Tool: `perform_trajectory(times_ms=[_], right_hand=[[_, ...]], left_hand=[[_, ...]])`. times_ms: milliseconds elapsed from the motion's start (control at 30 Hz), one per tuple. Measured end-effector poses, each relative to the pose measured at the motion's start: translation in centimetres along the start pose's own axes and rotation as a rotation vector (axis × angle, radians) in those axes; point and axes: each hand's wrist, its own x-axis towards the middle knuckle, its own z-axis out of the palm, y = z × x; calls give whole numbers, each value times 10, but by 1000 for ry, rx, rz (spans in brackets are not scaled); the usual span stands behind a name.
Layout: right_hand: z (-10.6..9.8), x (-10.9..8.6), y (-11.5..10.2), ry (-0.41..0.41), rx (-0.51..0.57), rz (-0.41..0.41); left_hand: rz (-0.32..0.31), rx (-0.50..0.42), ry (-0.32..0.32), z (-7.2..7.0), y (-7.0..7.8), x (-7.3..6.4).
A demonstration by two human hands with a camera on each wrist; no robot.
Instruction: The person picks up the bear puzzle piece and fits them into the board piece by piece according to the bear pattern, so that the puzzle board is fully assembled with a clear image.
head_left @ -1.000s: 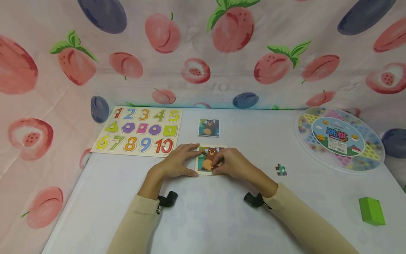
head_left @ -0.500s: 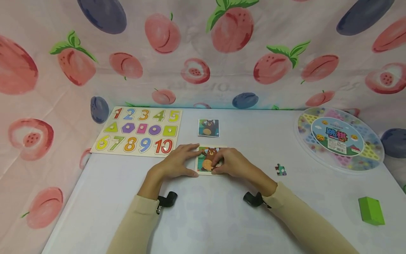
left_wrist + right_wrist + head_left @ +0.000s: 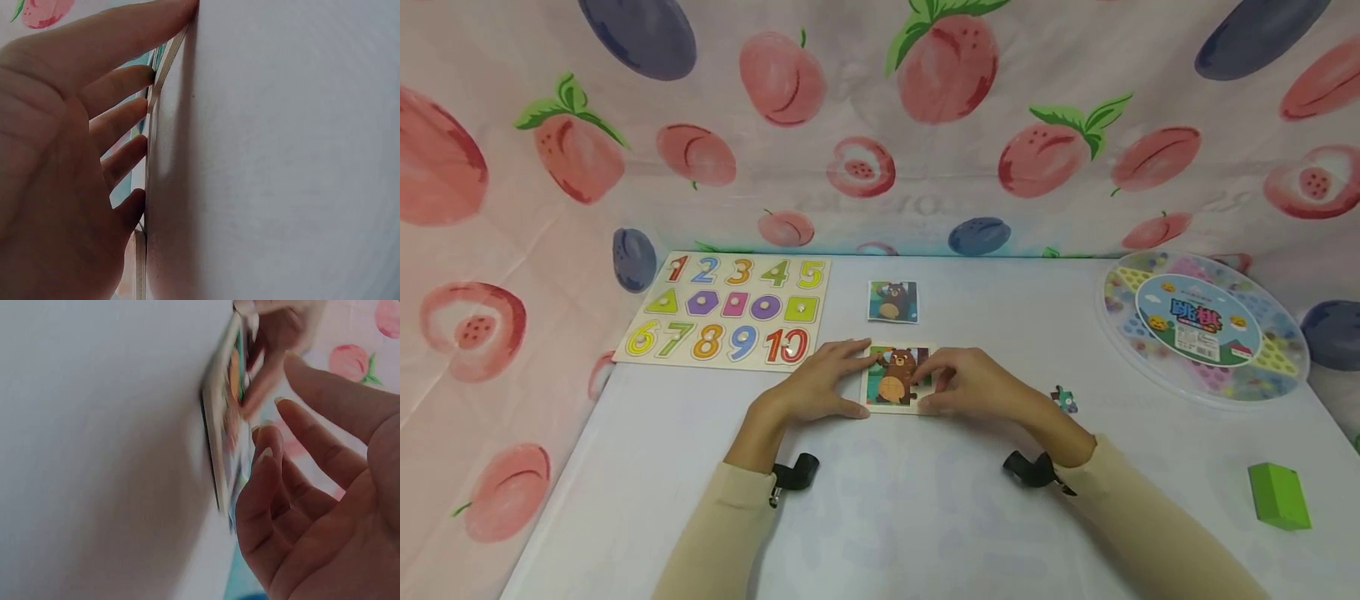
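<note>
A small bear jigsaw puzzle (image 3: 892, 387) lies in a pale frame between both hands. My left hand (image 3: 812, 383) rests at its left edge, thumb and fingers spread along the frame; the left wrist view shows the fingertips against the board's edge. By the puzzle's right side is my right hand (image 3: 977, 385), whose fingers (image 3: 312, 422) stand apart from the thumb and hold nothing in the right wrist view. Bare pale board shows at the lower right of the picture, partly hidden by that hand. A loose jigsaw piece (image 3: 1064, 400) lies beyond the right wrist, its lower part hidden.
Behind the puzzle lies a bear picture card (image 3: 893, 302). A number-and-shape board (image 3: 727, 310) is at the left, close to the left hand. At the right are a round clear game box (image 3: 1206, 325) and a green block (image 3: 1279, 497) on the white table (image 3: 887, 517).
My right hand has drawn back to the right from the puzzle, uncovering more of its right side. The left hand stays in place. The right forearm now partly covers the loose piece.
</note>
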Motion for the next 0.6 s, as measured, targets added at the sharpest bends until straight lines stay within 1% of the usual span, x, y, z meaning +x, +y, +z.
perform_trajectory(times_ms=[200,333,400,600], right_hand=[[-27,-26,11,89,-28,17],[-43,-48,24,142,-65,55],[-51,-60,30,157,-81,76],[-67,-95,49,189,-106,101]], left_hand=[[-3,-11,-13,1,0,0],[1,-11,-16,1,1,-1],[2,-10,-16,1,1,-1],[7,-15,-16,1,1,-1]])
